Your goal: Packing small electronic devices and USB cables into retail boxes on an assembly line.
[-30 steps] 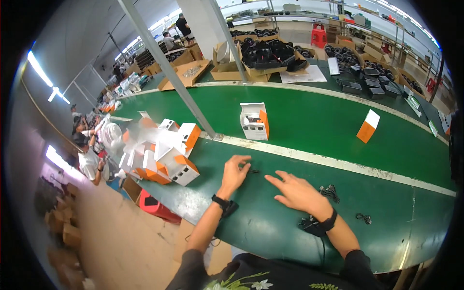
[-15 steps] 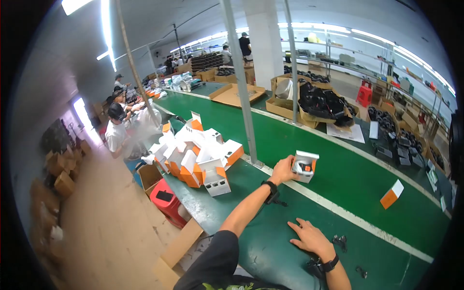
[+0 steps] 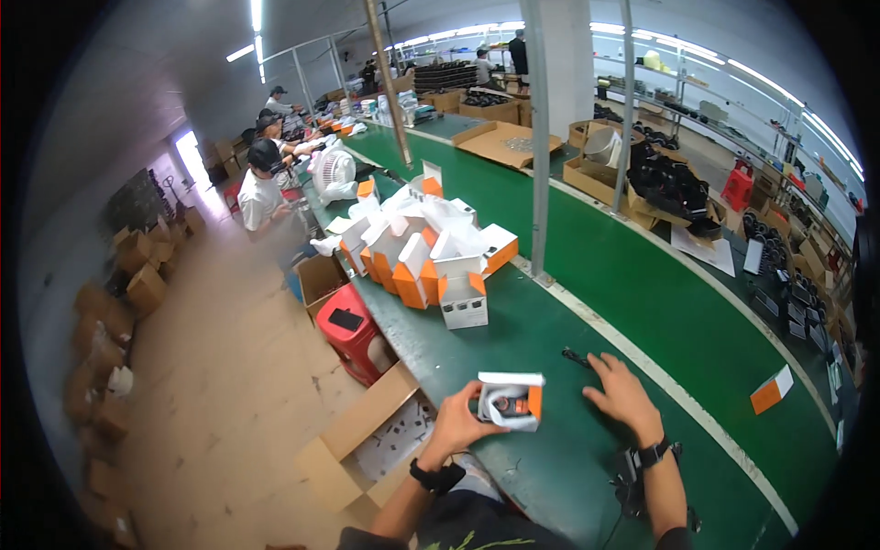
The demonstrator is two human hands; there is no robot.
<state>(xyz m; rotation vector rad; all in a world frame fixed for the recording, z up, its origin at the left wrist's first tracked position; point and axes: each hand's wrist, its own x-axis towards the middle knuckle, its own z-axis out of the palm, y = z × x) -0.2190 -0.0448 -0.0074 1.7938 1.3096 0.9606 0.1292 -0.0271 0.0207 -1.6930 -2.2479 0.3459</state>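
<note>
My left hand [image 3: 456, 420] grips an open white-and-orange box [image 3: 535, 403] by its left side, just over the near edge of the green table [image 3: 541, 477]. Inside the box sits a dark item with orange on it, partly wrapped in white. My right hand [image 3: 627, 396] is low over the table, fingers stretched out and apart. Close to its fingertips lies a small black cable [image 3: 576, 357]. More black cables [image 3: 629, 486] lie beside my right wrist, partly hidden by it. Beyond my left hand stands a cluster of open white-and-orange boxes [image 3: 464, 310].
A metal post [image 3: 539, 137] rises by the box cluster. On the green belt to the right lies another box [image 3: 772, 390]. A red stool [image 3: 357, 344] bearing a phone and an open carton [image 3: 367, 431] stand left of the table. People [image 3: 261, 192] sit farther along it, near a white fan [image 3: 334, 174].
My left hand has brought the open box from the belt's edge back toward me. My right hand has moved farther out, toward the small cable. The view has shifted left and down.
</note>
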